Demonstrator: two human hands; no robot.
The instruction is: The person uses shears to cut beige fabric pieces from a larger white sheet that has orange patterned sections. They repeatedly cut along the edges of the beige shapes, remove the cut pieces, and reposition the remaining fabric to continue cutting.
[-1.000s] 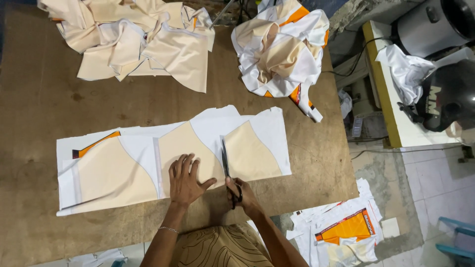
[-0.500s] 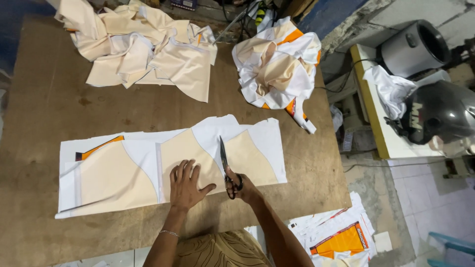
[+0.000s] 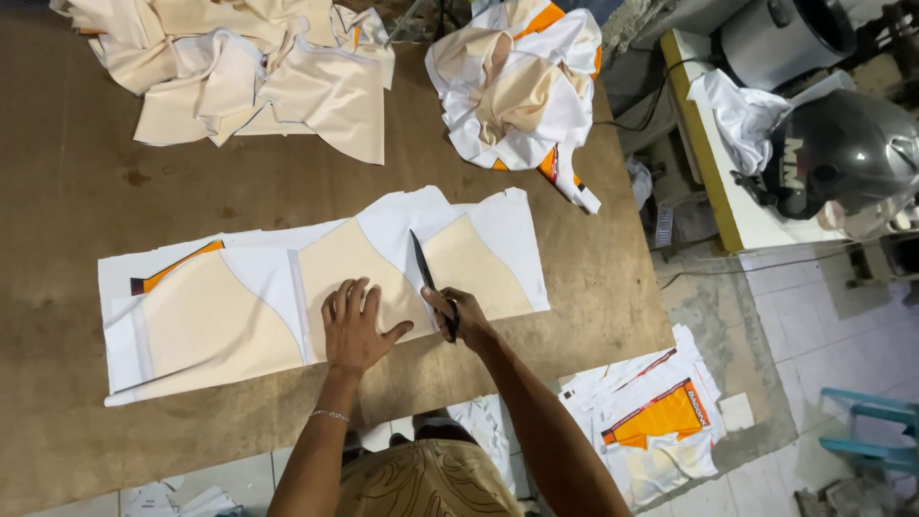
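A long printed fabric panel [image 3: 287, 297], white with beige curved shapes and an orange stripe at its far-left end, lies flat across the brown wooden table [image 3: 77, 201], running left to right near the table's near edge. The left hand [image 3: 354, 325] rests palm down on the panel's middle beige shape, fingers spread, closed on nothing, just pressing the cloth flat. Just right of it, the right hand [image 3: 459, 316] is wrapped around the handles of a pair of scissors [image 3: 428, 278]; the dark blades point away from the person, over the white band between two beige shapes, and show as a single thin line. Beyond the panel, at the table's far-left corner, sits a heap of beige cut pieces [image 3: 239, 67]. At the far-right corner sits a crumpled white, beige and orange bundle [image 3: 517, 86]. Past the table's right edge a dark helmet [image 3: 833, 153] rests on a white side surface. Below the table's near-right corner, printed scraps [image 3: 661, 421] lie on the floor.
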